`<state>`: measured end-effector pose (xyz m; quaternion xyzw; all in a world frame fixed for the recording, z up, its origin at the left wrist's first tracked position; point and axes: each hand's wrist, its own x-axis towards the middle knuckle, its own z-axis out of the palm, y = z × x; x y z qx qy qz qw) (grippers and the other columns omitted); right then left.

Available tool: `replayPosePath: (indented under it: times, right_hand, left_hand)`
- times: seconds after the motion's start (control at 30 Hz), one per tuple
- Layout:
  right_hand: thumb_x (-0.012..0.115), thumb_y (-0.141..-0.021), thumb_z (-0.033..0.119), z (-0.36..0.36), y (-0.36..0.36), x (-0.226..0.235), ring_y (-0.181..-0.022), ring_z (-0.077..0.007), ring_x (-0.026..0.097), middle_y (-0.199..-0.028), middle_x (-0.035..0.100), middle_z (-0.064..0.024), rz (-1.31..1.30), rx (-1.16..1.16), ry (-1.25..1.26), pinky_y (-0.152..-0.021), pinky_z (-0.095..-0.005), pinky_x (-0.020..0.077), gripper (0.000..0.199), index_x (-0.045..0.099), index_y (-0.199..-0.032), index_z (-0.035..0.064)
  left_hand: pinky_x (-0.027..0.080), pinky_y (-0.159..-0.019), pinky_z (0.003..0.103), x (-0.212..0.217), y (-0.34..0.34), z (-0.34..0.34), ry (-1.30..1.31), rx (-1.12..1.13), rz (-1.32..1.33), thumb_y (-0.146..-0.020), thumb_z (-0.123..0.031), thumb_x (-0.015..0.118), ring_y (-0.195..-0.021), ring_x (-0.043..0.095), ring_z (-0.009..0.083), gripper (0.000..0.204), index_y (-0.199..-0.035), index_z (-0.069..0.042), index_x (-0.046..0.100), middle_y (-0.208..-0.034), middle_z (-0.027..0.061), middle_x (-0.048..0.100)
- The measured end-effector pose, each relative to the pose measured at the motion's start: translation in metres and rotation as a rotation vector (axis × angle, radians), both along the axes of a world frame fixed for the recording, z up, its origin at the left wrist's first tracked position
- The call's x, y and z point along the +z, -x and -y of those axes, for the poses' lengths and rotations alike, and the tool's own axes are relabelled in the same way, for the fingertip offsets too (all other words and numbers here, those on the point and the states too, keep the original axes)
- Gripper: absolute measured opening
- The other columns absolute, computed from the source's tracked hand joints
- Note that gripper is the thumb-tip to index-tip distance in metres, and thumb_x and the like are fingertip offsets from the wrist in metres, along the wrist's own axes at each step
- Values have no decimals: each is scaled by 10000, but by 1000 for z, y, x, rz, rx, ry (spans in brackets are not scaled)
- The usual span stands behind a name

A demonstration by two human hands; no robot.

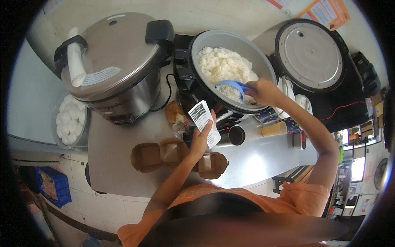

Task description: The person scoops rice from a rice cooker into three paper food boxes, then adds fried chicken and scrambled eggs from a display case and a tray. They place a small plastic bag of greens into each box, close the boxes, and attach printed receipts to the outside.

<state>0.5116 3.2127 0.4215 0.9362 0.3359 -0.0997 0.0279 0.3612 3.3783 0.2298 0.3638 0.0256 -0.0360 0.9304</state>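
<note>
White rice (224, 66): heaped in the open cooker pot (263, 61), at the back edge of the worktop (255, 160).
Blue scoop (232, 87): dipped into the rice at the front rim of the pot, gripped at its handle.
Right hand (263, 91): fingers closed around the scoop handle.
Left hand (201, 140): fingers pinching a white paper slip (203, 121), raised above the worktop.
Brown cardboard boxes (164, 154): lying open near the front edge, no rice seen inside.
Steel cooker (113, 66): lid closed, at the back left corner.
Progress, as judged: scooping begun; filling and closing of the boxes left.
</note>
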Motion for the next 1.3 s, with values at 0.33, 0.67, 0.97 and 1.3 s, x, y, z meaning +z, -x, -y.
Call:
replayPosePath:
  times: [0.33, 0.67, 0.97, 1.3]
  right_hand:
    - [667, -827, 189, 17, -40, -16, -749, -344, 634, -832, 655, -240, -285, 105, -191, -726, -397, 478, 272, 678, -997, -23]
    - [602, -875, 202, 34, -57, -1, -519, -120, 483, -614, 549, -42, -650, -214, -239, -474, -284, 391, 256, 664, -1001, -12]
    - [574, -918, 187, -4, 55, 8, -499, -40, 380, -628, 451, 21, -745, -196, -545, -421, -208, 278, 200, 574, -839, 4]
    - [624, -824, 143, -82, 174, -176, -749, -390, 624, -756, 613, -246, -317, -91, -310, -682, -471, 499, 324, 604, -1110, -9]
  left_hand:
    - [245, -1078, 253, -7, -1, 4, 76, 37, 36, -987, -143, 426, -1329, 360, 170, 506, -1422, 61, 268, -1437, 124, 386]
    - [461, -869, 309, 19, 29, -55, -155, -138, 64, -995, -331, 378, -883, 622, 188, 513, -1300, 75, 451, -910, 129, 656]
    - [473, -681, 268, 16, 122, -155, -559, 431, -113, -941, -304, 496, -642, 517, 100, 411, -1193, 11, 575, -712, 27, 560]
    - [501, -683, 409, -39, 171, -116, -1468, 390, -413, -799, -185, 690, -765, 654, 334, 252, -941, 16, 640, -812, 200, 654]
